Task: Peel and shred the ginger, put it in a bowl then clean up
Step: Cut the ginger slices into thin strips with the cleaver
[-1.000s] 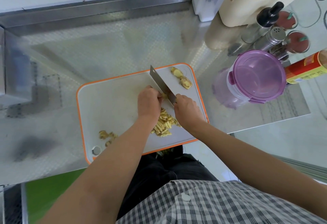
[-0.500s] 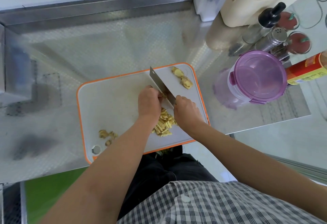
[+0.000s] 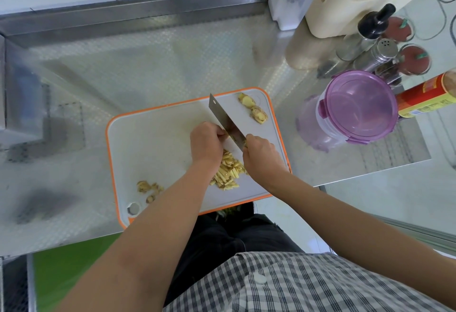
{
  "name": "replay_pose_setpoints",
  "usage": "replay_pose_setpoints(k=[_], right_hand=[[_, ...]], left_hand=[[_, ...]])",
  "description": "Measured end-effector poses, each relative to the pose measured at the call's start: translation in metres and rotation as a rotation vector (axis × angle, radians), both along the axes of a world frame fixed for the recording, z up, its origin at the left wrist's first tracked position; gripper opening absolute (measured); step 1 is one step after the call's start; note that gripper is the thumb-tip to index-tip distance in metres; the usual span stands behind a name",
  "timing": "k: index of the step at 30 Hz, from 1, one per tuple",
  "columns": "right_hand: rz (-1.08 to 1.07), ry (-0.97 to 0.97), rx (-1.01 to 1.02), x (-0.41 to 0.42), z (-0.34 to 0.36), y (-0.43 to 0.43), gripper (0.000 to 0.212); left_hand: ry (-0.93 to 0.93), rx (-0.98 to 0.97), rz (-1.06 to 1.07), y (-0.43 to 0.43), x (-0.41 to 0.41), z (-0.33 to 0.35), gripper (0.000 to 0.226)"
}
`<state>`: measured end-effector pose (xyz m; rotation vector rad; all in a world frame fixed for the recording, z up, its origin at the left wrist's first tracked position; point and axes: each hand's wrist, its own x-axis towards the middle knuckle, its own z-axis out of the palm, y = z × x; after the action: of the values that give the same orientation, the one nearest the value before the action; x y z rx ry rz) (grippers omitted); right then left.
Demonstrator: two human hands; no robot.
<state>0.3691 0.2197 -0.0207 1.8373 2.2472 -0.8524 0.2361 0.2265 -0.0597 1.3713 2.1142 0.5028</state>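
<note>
Shredding on the board point(image 3: 153, 153) looks about midway. The right hand point(image 3: 261, 156) grips the knife point(image 3: 223, 116), and the left hand point(image 3: 206, 142) is curled against the blade's side, though I cannot tell what it pins. A heap of shreds point(image 3: 228, 171) lies between the wrists, two uncut chunks point(image 3: 254, 109) wait at the far right corner, and peel scraps point(image 3: 148, 188) sit front left — bowl and clean-up not yet done.
</note>
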Motion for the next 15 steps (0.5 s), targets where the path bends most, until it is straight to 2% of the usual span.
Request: replay_pose_setpoints(k=[6, 10, 15], right_hand=[[-0.035, -0.021, -0.009, -0.008, -0.01, -0.001, 0.01], [-0.046, -0.014, -0.004, -0.007, -0.015, -0.003, 0.009], [-0.026, -0.015, 0.009, -0.008, -0.015, -0.004, 0.011]], left_hand=[[0.008, -0.012, -0.022, -0.001, 0.001, 0.003, 0.014], [-0.02, 0.011, -0.003, -0.005, 0.002, 0.009, 0.028], [-0.074, -0.031, 0.128, -0.003, 0.002, 0.013, 0.014]])
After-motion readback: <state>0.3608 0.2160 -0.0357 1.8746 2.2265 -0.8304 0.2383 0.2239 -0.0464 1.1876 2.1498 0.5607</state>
